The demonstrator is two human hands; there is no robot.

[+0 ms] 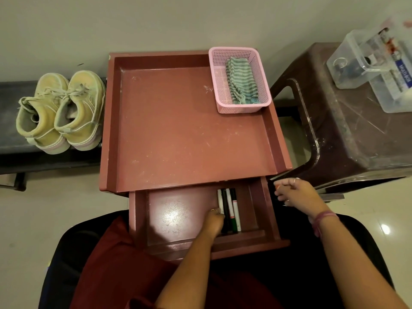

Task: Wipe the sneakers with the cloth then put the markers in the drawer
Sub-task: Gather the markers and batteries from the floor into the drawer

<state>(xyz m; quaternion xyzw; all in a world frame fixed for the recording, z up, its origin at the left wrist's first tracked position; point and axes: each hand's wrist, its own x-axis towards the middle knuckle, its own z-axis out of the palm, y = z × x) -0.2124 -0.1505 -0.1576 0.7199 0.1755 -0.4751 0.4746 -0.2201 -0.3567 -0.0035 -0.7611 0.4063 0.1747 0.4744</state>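
A pair of pale yellow sneakers (pixel 60 111) stands on a dark bench at the left. The striped green cloth (pixel 240 82) lies in a pink basket (pixel 223 85) on the red-brown table top (pixel 178 130). The drawer (pixel 258 208) below the top is pulled out. Several markers (pixel 231 204) lie side by side in its right half. My left hand (pixel 214 221) is inside the drawer, fingers curled at the leftmost marker. My right hand (pixel 294 192) hovers at the drawer's right edge, fingers loosely curled, holding nothing I can see.
A dark brown plastic stool (pixel 347 130) stands to the right, with clear plastic boxes (pixel 367 63) of small items on it. A wall runs behind the table. My lap, in dark red cloth, sits under the drawer.
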